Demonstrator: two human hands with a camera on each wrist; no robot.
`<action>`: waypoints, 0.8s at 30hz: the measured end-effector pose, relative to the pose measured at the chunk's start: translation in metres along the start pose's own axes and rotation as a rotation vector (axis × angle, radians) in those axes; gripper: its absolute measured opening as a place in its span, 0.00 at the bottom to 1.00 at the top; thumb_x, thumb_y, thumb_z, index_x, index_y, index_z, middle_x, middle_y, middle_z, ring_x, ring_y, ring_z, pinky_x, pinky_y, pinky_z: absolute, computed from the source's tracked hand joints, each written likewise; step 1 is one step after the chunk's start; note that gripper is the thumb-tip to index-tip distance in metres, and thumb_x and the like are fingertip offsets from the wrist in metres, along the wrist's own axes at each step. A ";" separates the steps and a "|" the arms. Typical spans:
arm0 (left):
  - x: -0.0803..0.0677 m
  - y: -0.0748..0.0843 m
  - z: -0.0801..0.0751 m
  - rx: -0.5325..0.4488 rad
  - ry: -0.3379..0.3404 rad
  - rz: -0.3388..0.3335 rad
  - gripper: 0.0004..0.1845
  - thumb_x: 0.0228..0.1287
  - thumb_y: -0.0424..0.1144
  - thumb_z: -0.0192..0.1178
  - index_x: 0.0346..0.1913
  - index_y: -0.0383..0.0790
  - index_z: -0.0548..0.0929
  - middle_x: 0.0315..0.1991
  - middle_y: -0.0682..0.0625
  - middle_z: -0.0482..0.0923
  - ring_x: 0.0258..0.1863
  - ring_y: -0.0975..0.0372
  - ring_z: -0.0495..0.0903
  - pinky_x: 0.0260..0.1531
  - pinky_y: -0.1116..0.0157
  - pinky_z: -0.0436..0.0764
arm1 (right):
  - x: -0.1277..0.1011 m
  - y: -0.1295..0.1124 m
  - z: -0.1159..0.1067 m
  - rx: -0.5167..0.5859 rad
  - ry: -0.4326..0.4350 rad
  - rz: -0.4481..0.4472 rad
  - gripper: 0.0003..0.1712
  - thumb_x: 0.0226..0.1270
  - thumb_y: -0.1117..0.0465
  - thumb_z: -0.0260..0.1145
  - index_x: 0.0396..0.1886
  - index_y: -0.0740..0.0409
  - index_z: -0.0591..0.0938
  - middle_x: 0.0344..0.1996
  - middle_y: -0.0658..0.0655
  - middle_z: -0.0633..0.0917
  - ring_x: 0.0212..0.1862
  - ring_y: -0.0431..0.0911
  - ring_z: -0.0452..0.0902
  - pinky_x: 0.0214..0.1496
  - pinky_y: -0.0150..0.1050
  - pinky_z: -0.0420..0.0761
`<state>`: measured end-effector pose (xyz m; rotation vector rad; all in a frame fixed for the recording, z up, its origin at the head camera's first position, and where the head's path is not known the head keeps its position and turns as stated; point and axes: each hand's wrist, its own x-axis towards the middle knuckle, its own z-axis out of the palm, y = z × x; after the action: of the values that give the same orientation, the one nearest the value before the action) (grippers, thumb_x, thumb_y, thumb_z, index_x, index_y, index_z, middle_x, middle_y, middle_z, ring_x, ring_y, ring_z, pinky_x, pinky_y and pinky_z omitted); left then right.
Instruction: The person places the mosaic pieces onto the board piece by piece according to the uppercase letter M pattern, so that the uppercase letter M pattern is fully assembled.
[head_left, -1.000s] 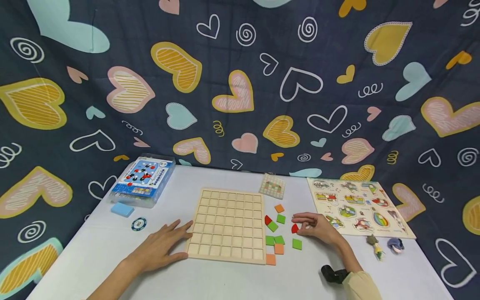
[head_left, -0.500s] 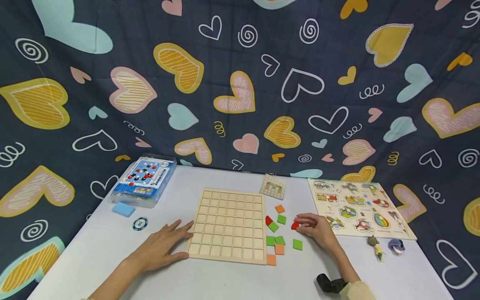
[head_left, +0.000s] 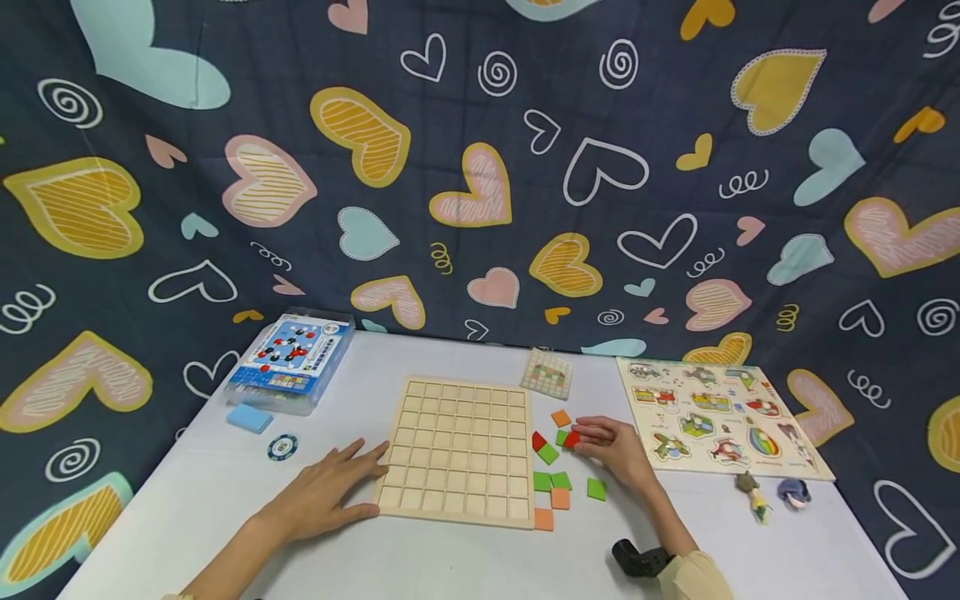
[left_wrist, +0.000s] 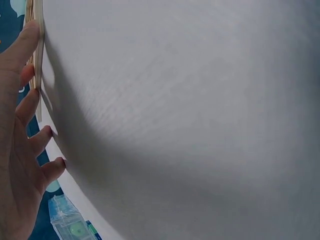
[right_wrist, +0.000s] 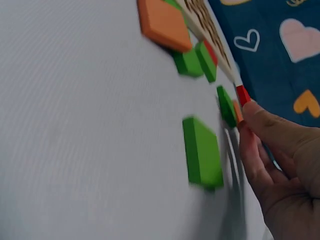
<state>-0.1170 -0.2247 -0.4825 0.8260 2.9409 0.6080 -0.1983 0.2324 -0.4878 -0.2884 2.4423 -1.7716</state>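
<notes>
My left hand lies with spread fingers against the left edge of a wooden grid board. In the left wrist view its fingertips are right at the board's side. To the right of the board, my right hand pinches a small red tile between thumb and fingers. In the right wrist view the red tile sticks out past the fingertips. Below that hand lies a green tile. Another red piece touches a green tile near the board's right edge.
Orange tiles and more green ones lie along the board's right side. A small pattern card lies behind. Far right are a picture puzzle and two small figures. At left are a boxed set, blue block and chip.
My right hand has moved left with the red tile, which now overlaps a green tile in the head view. The left hand has stayed at the board's edge.
</notes>
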 end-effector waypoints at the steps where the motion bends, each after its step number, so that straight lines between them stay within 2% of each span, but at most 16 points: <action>1: 0.000 0.000 0.000 -0.002 -0.003 -0.002 0.38 0.62 0.65 0.55 0.69 0.46 0.68 0.65 0.54 0.72 0.68 0.42 0.61 0.57 0.35 0.66 | 0.002 -0.001 0.002 0.010 -0.006 -0.004 0.25 0.55 0.75 0.69 0.54 0.77 0.75 0.48 0.73 0.82 0.45 0.52 0.84 0.45 0.34 0.84; 6: 0.000 0.000 0.002 -0.017 -0.022 -0.022 0.41 0.61 0.66 0.55 0.71 0.46 0.65 0.62 0.57 0.75 0.68 0.42 0.61 0.56 0.33 0.67 | 0.010 -0.005 0.013 0.057 -0.028 -0.009 0.25 0.57 0.75 0.68 0.55 0.77 0.75 0.49 0.73 0.81 0.46 0.50 0.84 0.46 0.33 0.84; 10: -0.001 0.001 0.001 -0.019 -0.019 -0.014 0.41 0.61 0.65 0.55 0.71 0.44 0.64 0.59 0.59 0.77 0.67 0.41 0.61 0.56 0.33 0.66 | 0.020 -0.009 0.025 0.087 -0.040 -0.020 0.25 0.57 0.75 0.67 0.55 0.78 0.74 0.49 0.73 0.81 0.47 0.52 0.84 0.46 0.34 0.84; 17: -0.002 0.003 -0.002 -0.030 -0.019 -0.003 0.41 0.62 0.65 0.54 0.71 0.43 0.65 0.60 0.57 0.76 0.67 0.40 0.61 0.60 0.35 0.63 | 0.039 -0.015 0.051 0.112 -0.067 -0.019 0.26 0.57 0.74 0.68 0.56 0.76 0.75 0.49 0.70 0.82 0.49 0.54 0.83 0.47 0.35 0.83; 22: -0.001 0.002 -0.002 -0.021 -0.021 -0.003 0.40 0.62 0.65 0.53 0.70 0.43 0.65 0.62 0.56 0.75 0.68 0.41 0.60 0.62 0.36 0.62 | 0.050 -0.020 0.072 0.153 -0.123 -0.056 0.26 0.58 0.74 0.68 0.56 0.78 0.74 0.49 0.72 0.81 0.47 0.53 0.83 0.47 0.34 0.83; 24: -0.001 0.001 -0.001 -0.015 -0.015 -0.002 0.40 0.62 0.65 0.54 0.70 0.44 0.66 0.62 0.56 0.74 0.68 0.41 0.61 0.62 0.36 0.62 | 0.053 -0.023 0.080 0.187 -0.146 -0.063 0.26 0.58 0.75 0.67 0.57 0.79 0.73 0.50 0.74 0.80 0.48 0.55 0.83 0.47 0.35 0.84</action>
<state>-0.1162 -0.2247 -0.4813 0.8230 2.9193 0.6207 -0.2316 0.1396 -0.4900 -0.4627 2.1737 -1.9134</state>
